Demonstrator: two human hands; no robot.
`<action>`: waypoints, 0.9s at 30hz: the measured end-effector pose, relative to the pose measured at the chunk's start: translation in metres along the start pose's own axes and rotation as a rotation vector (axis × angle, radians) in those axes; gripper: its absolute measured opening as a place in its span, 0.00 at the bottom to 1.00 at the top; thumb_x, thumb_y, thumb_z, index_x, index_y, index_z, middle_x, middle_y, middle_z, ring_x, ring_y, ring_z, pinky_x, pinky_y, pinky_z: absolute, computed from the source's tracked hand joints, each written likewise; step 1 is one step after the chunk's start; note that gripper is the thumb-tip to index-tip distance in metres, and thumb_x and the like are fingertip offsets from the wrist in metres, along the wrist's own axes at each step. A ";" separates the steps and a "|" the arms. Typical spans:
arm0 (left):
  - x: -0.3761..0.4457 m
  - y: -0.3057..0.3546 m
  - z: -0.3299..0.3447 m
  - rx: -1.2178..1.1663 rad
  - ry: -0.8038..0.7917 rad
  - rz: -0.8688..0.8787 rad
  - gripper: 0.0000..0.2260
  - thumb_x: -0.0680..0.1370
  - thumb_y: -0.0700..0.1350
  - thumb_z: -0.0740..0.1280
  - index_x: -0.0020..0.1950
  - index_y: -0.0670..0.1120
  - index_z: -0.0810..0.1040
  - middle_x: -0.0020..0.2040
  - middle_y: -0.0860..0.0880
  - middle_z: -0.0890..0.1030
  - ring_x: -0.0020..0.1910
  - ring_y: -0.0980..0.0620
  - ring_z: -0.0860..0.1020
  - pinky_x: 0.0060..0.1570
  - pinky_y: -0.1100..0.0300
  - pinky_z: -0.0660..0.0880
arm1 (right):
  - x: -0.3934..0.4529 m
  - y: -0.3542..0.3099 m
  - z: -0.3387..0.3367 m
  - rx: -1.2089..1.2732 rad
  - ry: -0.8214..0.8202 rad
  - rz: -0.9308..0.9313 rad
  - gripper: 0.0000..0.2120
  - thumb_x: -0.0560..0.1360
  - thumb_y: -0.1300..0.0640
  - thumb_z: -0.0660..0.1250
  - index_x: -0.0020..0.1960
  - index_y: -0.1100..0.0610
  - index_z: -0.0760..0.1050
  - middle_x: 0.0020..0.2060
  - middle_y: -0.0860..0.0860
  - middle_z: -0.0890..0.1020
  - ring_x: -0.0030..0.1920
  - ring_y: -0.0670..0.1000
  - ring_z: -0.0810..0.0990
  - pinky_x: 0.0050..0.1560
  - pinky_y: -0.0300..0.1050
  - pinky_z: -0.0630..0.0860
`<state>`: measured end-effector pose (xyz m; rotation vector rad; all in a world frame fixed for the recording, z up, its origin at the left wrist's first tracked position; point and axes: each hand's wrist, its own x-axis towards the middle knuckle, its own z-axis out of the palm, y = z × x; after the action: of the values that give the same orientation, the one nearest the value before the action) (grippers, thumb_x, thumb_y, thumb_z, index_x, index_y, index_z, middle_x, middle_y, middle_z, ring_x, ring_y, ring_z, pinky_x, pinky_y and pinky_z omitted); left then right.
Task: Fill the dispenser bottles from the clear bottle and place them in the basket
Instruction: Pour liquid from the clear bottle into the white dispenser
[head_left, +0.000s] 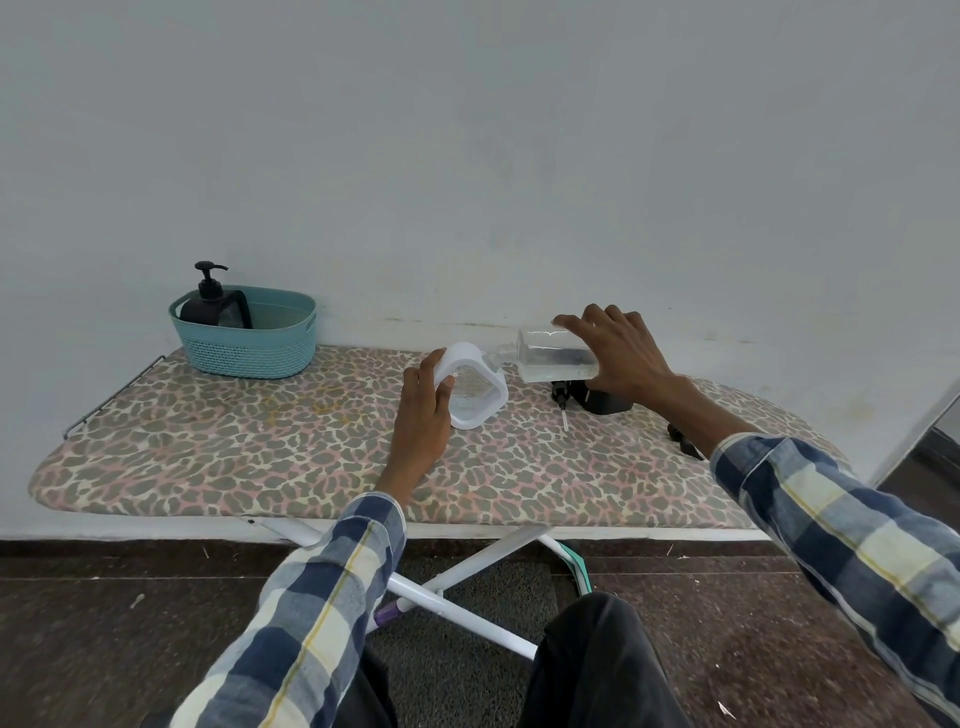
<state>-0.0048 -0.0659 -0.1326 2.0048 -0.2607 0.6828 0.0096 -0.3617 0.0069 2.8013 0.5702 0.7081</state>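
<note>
My left hand (423, 410) grips a white dispenser bottle (475, 387) that stands on the ironing board, tilted toward the right. My right hand (621, 353) holds the clear bottle (553, 356) on its side above the board, its neck touching the white bottle's opening; a little clear liquid lies along its lower side. A black pump head (563, 402) with its tube lies on the board under the clear bottle. A black dispenser bottle (210, 306) with its pump on stands inside the teal basket (249, 353) at the far left.
The leopard-print ironing board (260, 457) stands against a white wall. A black object (605, 400) sits under my right wrist. Another small black part (685, 444) lies near the board's right edge. Below are the board's white legs (467, 571) and dark floor.
</note>
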 end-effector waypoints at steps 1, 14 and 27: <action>0.000 0.000 0.000 -0.004 -0.002 0.004 0.20 0.90 0.49 0.56 0.83 0.54 0.64 0.71 0.47 0.69 0.64 0.51 0.72 0.59 0.57 0.71 | 0.000 0.000 0.000 -0.003 -0.001 0.000 0.46 0.66 0.48 0.84 0.78 0.44 0.64 0.59 0.51 0.74 0.57 0.56 0.75 0.60 0.55 0.71; -0.001 0.000 0.000 0.014 -0.005 0.010 0.20 0.90 0.49 0.56 0.83 0.53 0.63 0.73 0.46 0.68 0.65 0.51 0.72 0.59 0.57 0.71 | 0.000 0.000 0.001 -0.015 0.002 0.000 0.46 0.66 0.48 0.84 0.78 0.44 0.64 0.58 0.50 0.74 0.55 0.56 0.74 0.60 0.55 0.72; 0.000 -0.001 0.001 0.026 -0.003 0.011 0.20 0.90 0.49 0.56 0.83 0.53 0.63 0.73 0.45 0.68 0.66 0.47 0.74 0.58 0.55 0.73 | 0.001 0.002 0.001 -0.034 -0.006 0.003 0.47 0.65 0.49 0.84 0.78 0.43 0.63 0.58 0.50 0.73 0.55 0.55 0.74 0.60 0.54 0.72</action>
<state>-0.0039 -0.0656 -0.1336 2.0306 -0.2656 0.6938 0.0119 -0.3626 0.0070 2.7731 0.5475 0.7028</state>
